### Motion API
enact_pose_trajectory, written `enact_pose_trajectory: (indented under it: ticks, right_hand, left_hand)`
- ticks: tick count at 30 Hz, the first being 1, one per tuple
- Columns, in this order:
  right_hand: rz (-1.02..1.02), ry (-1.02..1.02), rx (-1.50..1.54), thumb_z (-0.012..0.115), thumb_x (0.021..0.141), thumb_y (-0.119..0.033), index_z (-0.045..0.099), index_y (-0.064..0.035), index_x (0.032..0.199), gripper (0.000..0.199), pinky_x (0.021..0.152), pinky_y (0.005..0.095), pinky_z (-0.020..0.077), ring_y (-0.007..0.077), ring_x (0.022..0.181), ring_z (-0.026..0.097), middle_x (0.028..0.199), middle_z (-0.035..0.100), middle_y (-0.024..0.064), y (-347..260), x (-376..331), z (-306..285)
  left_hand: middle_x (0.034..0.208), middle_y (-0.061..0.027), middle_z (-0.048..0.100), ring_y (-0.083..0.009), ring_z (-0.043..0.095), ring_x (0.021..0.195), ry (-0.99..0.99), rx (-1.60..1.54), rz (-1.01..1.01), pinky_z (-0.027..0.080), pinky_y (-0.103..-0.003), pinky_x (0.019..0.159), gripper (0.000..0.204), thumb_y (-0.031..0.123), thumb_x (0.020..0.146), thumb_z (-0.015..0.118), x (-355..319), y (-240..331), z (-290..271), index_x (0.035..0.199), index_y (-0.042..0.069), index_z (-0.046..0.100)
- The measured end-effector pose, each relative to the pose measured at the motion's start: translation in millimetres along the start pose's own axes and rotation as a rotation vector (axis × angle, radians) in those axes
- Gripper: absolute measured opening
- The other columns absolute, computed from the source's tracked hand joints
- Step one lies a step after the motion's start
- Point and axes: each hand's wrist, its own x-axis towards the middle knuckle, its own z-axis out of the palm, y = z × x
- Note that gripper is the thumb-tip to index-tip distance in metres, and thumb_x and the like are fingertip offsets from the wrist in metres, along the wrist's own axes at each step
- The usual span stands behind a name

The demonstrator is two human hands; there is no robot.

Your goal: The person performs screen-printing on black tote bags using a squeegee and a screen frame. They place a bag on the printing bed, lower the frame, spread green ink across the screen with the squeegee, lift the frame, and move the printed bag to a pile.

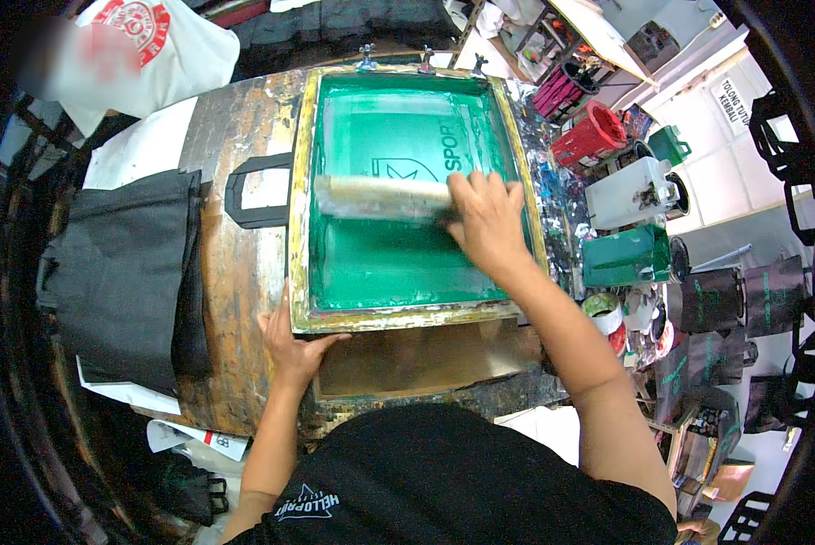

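Note:
A screen printing frame [306,182] with worn yellowish wooden sides lies on the table, its mesh [389,272] coated in green ink with a dark shield design and lettering showing. My right hand [489,216] is closed around the right end of a squeegee [371,194], which lies crosswise on the mesh and is blurred. At the frame's near left corner, my left hand [291,350] grips the wood, thumb along the front edge and fingers up the side. A black bag handle [235,193] sticks out from under the frame's left side; whatever lies beneath is hidden.
Black fabric bags [126,272] are stacked at the table's left. Clamps [426,60] line the frame's far edge. To the right stand a red bucket [591,132], a whitish container [627,194] and a green container [626,256]. A person's white shirt [180,54] shows at the far left.

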Motion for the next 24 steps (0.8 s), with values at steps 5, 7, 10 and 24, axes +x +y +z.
enact_pose_trajectory:
  ticks: [5,7,10,24]
  right_hand:
    - [0.036,0.042,-0.104,0.091,0.072,-0.024,0.059,-0.0176,0.124,0.061,0.087,0.0530,0.0419,0.0303,0.109,0.062,0.112,0.066,0.0074,43,76,37]
    - [0.052,0.062,-0.132,0.092,0.071,-0.029,0.055,-0.0172,0.126,0.068,0.085,0.0502,0.0407,0.0296,0.106,0.061,0.110,0.064,0.0062,61,107,49]
    - [0.054,0.110,-0.166,0.092,0.073,-0.031,0.054,-0.0165,0.128,0.068,0.088,0.0532,0.0423,0.0300,0.111,0.062,0.113,0.065,0.0060,89,152,70]
    - [-0.022,0.148,-0.165,0.089,0.075,-0.032,0.054,-0.0209,0.140,0.075,0.091,0.0553,0.0448,0.0254,0.123,0.060,0.119,0.066,0.0043,125,217,81]
  left_hand:
    - [0.118,-0.0119,0.074,-0.0299,0.056,0.098,-0.028,0.014,-0.044,0.041,-0.040,0.091,0.129,0.054,0.048,0.099,0,5,-3,0.152,-0.004,0.051]
    - [0.117,-0.0118,0.074,-0.0302,0.055,0.098,-0.026,0.015,-0.032,0.041,-0.041,0.091,0.128,0.055,0.048,0.099,2,6,-5,0.151,-0.004,0.051]
    - [0.110,-0.0109,0.074,-0.0293,0.056,0.096,0.008,0.033,0.002,0.038,-0.043,0.093,0.128,0.061,0.049,0.096,-1,1,-2,0.150,-0.004,0.052]
    - [0.127,-0.0195,0.054,-0.0380,0.051,0.120,-0.066,0.048,0.099,0.039,-0.051,0.106,0.125,0.084,0.061,0.079,95,26,-23,0.154,0.005,0.053]
